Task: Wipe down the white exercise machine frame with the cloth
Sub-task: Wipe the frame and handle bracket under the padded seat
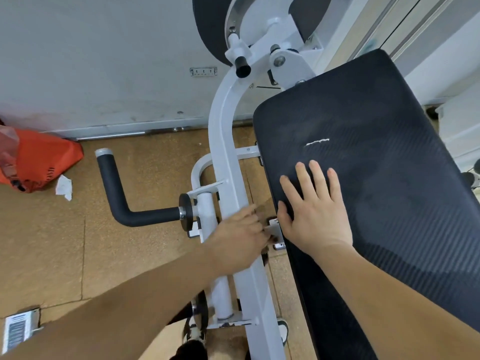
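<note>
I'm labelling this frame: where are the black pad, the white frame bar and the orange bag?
black pad [376, 152], head view, bare top surface.
white frame bar [222, 141], head view, curved upper stretch.
orange bag [44, 159], head view, middle of fabric.

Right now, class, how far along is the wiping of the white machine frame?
Done: unclear; the white frame shows no wiped streaks. In hand: the left hand reaches across it near a small bracket, the cloth not plainly visible, while the right hand rests flat on the black pad. Left: probably the upper curve and lower post.
</note>
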A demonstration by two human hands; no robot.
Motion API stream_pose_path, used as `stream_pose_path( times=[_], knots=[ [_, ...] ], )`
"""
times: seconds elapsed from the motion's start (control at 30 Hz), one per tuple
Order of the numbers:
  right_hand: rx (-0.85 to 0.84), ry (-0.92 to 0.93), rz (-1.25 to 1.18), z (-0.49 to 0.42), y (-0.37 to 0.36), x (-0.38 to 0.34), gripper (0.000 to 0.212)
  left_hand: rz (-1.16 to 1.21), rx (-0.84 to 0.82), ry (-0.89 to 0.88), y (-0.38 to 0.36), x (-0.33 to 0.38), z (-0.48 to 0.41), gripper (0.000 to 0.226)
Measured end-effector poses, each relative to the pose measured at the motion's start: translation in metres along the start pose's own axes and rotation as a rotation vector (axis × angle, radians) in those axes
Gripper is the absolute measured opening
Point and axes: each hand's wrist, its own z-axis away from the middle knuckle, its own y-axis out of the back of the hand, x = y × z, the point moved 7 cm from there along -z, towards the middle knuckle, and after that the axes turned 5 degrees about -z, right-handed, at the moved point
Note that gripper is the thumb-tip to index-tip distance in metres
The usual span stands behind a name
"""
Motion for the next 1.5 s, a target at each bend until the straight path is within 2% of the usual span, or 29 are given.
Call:
stream_pose_path(
  times=[0.07,0.17,0.27,0.33,0.4,0.53,0.63,0.77,0.87,0.93,0.97,1.03,1.13,1.17,1.23,1.3,1.4,1.5],
  knots=[
    [-0.004,-0.001,-0.010,-0.001,-0.001,-0.001,0.060,-0.018,0.083,0.124,0.004,-0.057,-0.022,0.022],
    [-0.010,0.000,-0.021,-0.002,-0.003,0.001,0.059,0.082,0.180,0.339,0.015,-0.087,-0.032,0.036],
    [0.002,0.002,-0.027,-0.003,-0.003,0.000,0.059,0.174,0.239,0.288,0.018,-0.054,-0.013,0.042],
    [-0.001,-0.006,-0.026,-0.003,-0.004,0.002,0.059,0.150,0.203,0.195,0.019,-0.048,-0.006,0.045],
    [0.004,0.000,-0.026,-0.003,-0.004,0.000,0.059,0.091,0.194,0.173,0.019,-0.055,-0.007,0.045],
    [0.019,-0.003,-0.027,-0.003,-0.003,0.000,0.058,0.179,0.201,0.359,0.020,-0.050,0.008,0.055],
    [0.018,-0.001,-0.034,-0.003,-0.004,0.000,0.058,0.252,0.126,0.343,0.006,-0.041,0.021,0.072],
    [0.022,0.000,-0.030,-0.003,-0.005,0.000,0.058,0.206,0.170,0.334,0.015,-0.100,-0.015,0.076],
    [0.023,-0.001,-0.030,-0.003,-0.004,0.000,0.059,0.181,0.210,0.491,0.024,-0.141,-0.038,0.074],
    [0.019,0.005,-0.032,-0.003,-0.004,0.000,0.059,0.276,0.287,0.626,0.019,-0.120,-0.033,0.076],
    [0.024,0.006,-0.038,-0.003,-0.004,0.000,0.059,0.308,0.326,0.624,0.016,-0.100,-0.027,0.074],
    [0.033,0.005,-0.047,-0.003,-0.005,0.001,0.059,0.352,0.353,0.510,0.012,-0.071,-0.016,0.064],
    [0.060,0.010,-0.069,-0.004,-0.006,0.001,0.058,0.279,0.289,0.347,0.019,-0.112,-0.031,0.054],
    [0.070,0.010,-0.072,-0.004,-0.006,0.001,0.058,0.223,0.265,0.341,0.023,-0.136,-0.044,0.048],
    [0.074,0.005,-0.075,-0.004,-0.006,0.000,0.057,0.185,0.226,0.457,0.028,-0.179,-0.067,0.036],
    [0.070,0.003,-0.076,-0.004,-0.006,0.001,0.057,0.311,0.261,0.571,0.026,-0.176,-0.070,0.031],
    [0.072,0.009,-0.079,-0.004,-0.005,0.001,0.057,0.410,0.350,0.467,0.021,-0.112,-0.041,0.033],
    [0.068,0.008,-0.075,-0.004,-0.006,0.000,0.057,0.383,0.251,0.346,0.022,-0.128,-0.040,0.030]
  ],
)
